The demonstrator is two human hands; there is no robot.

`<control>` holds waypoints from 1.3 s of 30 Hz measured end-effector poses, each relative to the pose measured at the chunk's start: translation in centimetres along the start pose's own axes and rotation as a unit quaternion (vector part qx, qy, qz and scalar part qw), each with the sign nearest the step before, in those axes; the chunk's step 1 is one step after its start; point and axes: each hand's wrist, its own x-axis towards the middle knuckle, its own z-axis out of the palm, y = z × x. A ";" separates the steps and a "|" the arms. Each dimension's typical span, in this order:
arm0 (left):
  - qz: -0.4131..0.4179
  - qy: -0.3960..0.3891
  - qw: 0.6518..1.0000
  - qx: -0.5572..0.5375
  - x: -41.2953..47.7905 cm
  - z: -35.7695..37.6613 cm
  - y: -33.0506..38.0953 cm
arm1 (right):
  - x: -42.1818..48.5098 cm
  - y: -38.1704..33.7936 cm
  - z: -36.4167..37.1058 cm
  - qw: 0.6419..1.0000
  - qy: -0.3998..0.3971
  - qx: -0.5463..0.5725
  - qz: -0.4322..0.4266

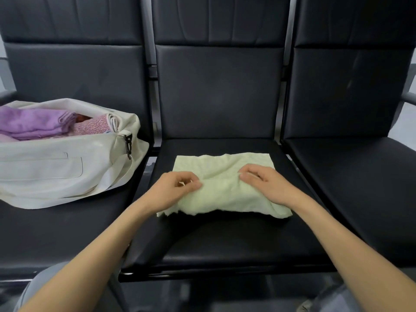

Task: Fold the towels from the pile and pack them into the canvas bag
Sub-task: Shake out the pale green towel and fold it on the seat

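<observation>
A pale green towel point(222, 188) lies partly folded on the middle black seat point(225, 239). My left hand point(175, 188) pinches the towel's left side with curled fingers. My right hand point(265, 183) pinches its right side near the upper fold. A cream canvas bag point(56, 167) sits open on the left seat. Inside it are a folded purple towel point(33, 122) and a pink patterned towel point(92, 127).
The row has three black padded seats with tall backrests. The right seat point(360, 176) holds nothing. A metal armrest point(408, 96) juts out at the far right. My knees in grey trousers show at the bottom corners.
</observation>
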 end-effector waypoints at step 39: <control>-0.125 -0.001 0.965 0.229 0.5 1.8 -2.8 | -0.2 3.7 3.0 0.952 -0.029 -0.302 0.032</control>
